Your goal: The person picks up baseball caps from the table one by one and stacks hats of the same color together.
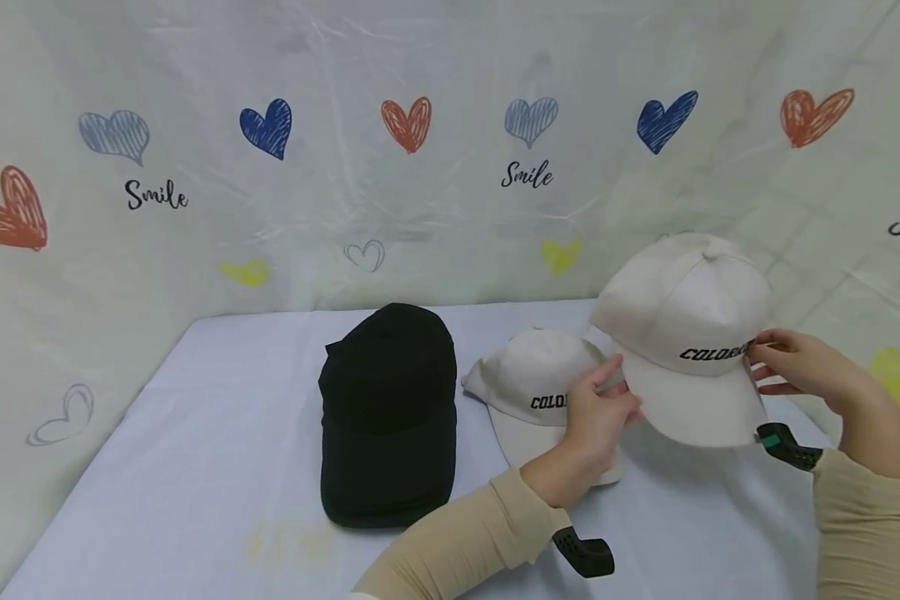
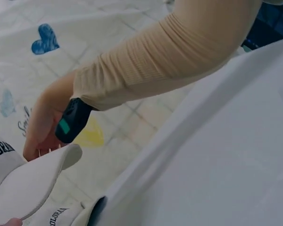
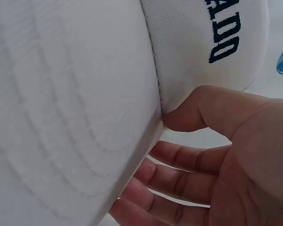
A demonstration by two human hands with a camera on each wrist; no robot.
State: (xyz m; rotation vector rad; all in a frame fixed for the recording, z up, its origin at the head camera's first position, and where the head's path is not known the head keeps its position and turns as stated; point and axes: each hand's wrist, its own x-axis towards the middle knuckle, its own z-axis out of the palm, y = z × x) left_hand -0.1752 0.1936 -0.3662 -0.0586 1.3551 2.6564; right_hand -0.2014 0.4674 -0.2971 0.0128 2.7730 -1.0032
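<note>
A white cap (image 1: pixel 686 304) with dark lettering is held up at the right of the head view, its brim tilted down. The left hand (image 1: pixel 596 417) pinches the left edge of its brim. On the other side, the right hand (image 1: pixel 813 371) grips the cap where crown meets brim; in the right wrist view the thumb of this hand (image 3: pixel 217 155) presses the front of the cap (image 3: pixel 61 103) and the other fingers lie behind the brim. A second white cap (image 1: pixel 532 375) rests on the table, partly hidden by the left hand.
A black cap (image 1: pixel 388 417) lies on the white-covered table (image 1: pixel 217 467), left of the white caps. Behind the table hangs a pale sheet (image 1: pixel 450 50) printed with hearts and words. Another lettered white cap surface (image 2: pixel 56 216) shows low in the left wrist view.
</note>
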